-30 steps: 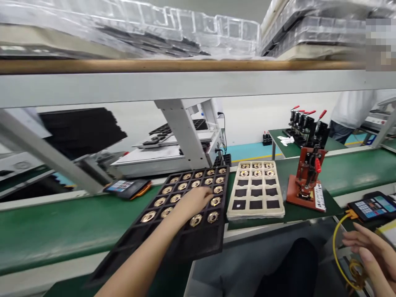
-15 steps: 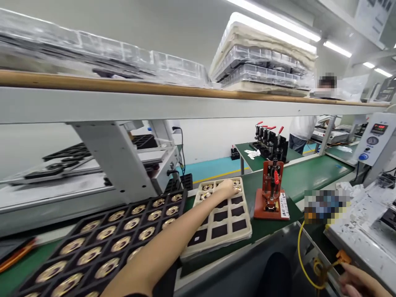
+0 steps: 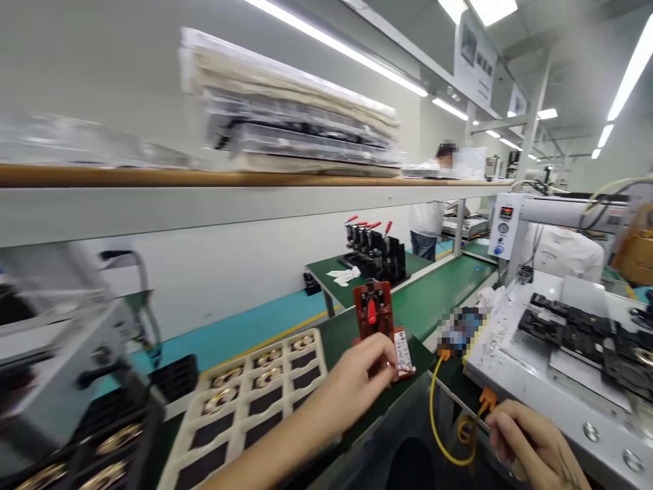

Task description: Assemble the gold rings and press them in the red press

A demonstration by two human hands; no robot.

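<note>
- One red clamp fixture (image 3: 372,313), 5 o'clock of view centre.
- Left hand (image 3: 360,381), 6 o'clock of it: fingertips close; clamping cannot be told.
- One cream tray (image 3: 239,415), 8 o'clock: five gold rings (image 3: 267,376) visible.
- Right hand (image 3: 530,439), 4 o'clock: fingers curled; grip unclear.

We could read none of the lettering.
We saw dark marks, perhaps characters, on the white label (image 3: 403,348) of the red clamp fixture (image 3: 383,309), red digits on the control box (image 3: 503,238), and blurred print on the overhead board (image 3: 475,58).
</note>
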